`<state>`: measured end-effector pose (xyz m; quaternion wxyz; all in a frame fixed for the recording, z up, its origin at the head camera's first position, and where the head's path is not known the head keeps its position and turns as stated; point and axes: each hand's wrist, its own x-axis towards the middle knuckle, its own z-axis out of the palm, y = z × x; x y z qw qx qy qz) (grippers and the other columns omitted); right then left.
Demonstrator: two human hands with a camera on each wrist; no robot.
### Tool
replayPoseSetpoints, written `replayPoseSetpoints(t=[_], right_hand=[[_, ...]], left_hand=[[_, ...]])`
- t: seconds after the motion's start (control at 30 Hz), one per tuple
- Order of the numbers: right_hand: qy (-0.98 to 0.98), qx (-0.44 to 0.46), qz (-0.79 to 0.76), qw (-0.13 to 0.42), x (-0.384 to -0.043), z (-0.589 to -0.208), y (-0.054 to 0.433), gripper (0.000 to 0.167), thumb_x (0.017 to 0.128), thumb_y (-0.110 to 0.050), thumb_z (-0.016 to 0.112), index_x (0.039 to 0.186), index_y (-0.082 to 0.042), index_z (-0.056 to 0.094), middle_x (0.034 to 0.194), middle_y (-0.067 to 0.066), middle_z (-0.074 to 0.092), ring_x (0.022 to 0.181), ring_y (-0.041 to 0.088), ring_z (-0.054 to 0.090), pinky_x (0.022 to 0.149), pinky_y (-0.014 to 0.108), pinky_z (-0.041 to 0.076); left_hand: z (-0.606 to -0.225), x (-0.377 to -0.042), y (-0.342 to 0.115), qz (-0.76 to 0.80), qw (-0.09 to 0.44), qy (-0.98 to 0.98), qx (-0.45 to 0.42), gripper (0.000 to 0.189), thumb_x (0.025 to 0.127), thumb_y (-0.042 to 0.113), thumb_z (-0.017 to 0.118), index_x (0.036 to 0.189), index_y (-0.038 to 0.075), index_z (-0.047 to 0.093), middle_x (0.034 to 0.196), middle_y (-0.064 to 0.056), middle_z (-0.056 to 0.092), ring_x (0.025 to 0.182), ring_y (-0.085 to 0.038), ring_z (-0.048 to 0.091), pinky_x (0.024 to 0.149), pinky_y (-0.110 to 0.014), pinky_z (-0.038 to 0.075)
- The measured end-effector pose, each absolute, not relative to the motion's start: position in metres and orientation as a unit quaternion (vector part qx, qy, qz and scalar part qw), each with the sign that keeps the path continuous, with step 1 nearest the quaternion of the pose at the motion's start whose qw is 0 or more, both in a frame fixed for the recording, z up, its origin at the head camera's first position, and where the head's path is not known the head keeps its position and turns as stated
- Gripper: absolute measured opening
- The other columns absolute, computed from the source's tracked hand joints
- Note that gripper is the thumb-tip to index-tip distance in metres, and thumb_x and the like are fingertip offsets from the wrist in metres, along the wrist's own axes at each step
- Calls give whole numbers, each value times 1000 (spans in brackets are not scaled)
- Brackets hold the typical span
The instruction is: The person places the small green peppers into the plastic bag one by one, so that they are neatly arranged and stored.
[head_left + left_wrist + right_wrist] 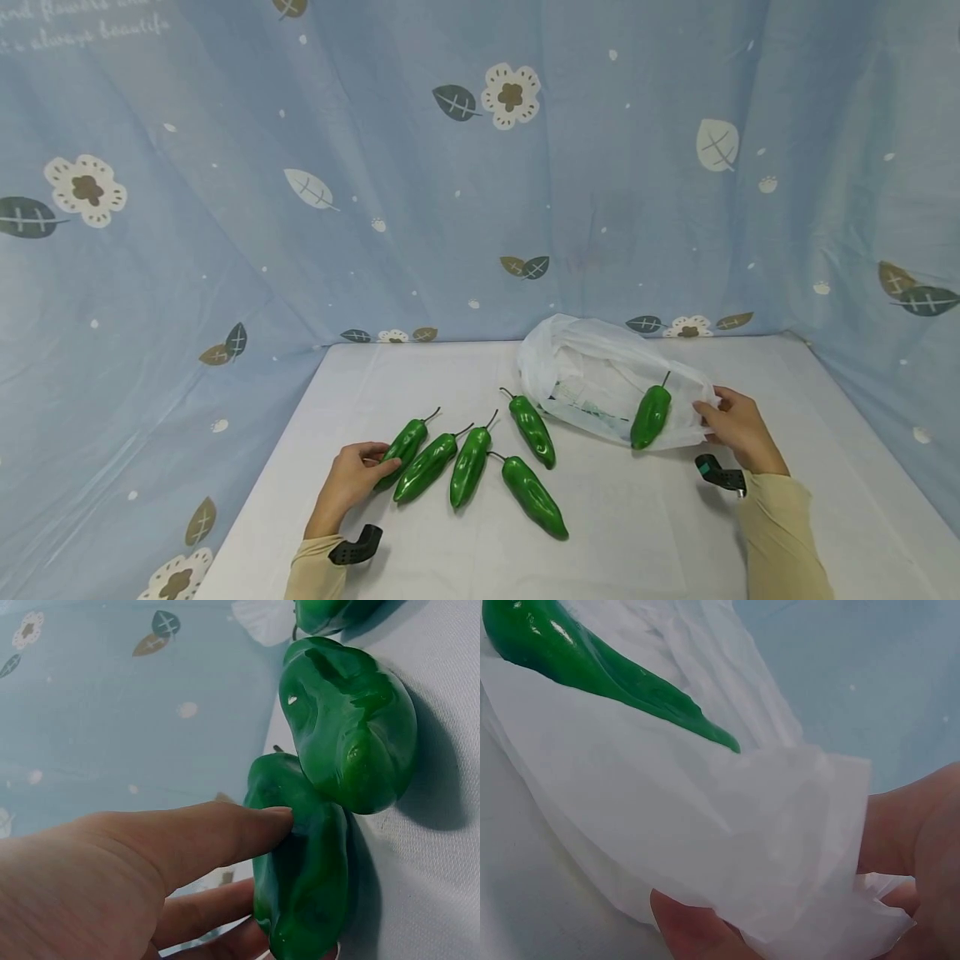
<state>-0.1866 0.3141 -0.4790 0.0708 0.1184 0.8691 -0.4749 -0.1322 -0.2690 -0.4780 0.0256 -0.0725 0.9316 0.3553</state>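
My left hand (347,482) grips the leftmost green pepper (406,447), thumb on top and fingers along its far side. The left wrist view shows the thumb (225,832) pressed on this pepper (307,892), with a second pepper (352,735) right against it. At the right, a thin white plastic bag (592,367) lies on its side, its edge pinched by my right hand (741,427). One green pepper (651,415) lies at the bag's mouth, its stem pointing up and away. In the right wrist view, the bag's film (652,780) hides part of the right fingers.
Several more green peppers, among them one in the middle (470,467), one near the bag (532,430) and one nearest the front (534,497), lie on the white tabletop (645,533). A blue patterned curtain (420,200) hangs behind and at both sides.
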Motion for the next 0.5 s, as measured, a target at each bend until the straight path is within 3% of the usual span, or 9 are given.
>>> replayPoseSetpoints(t=[0.5], right_hand=[[869,115,-475,73,-186,-480,314,63,107,-27,47,153,14,33,119,28,56,98,29,64,71,31,61]], left_hand=[[-477,-130,-272,359,10,931,-68,40,88,25,82,116,-3,75,107,-16,78,95,-26,73,79,-41,59]])
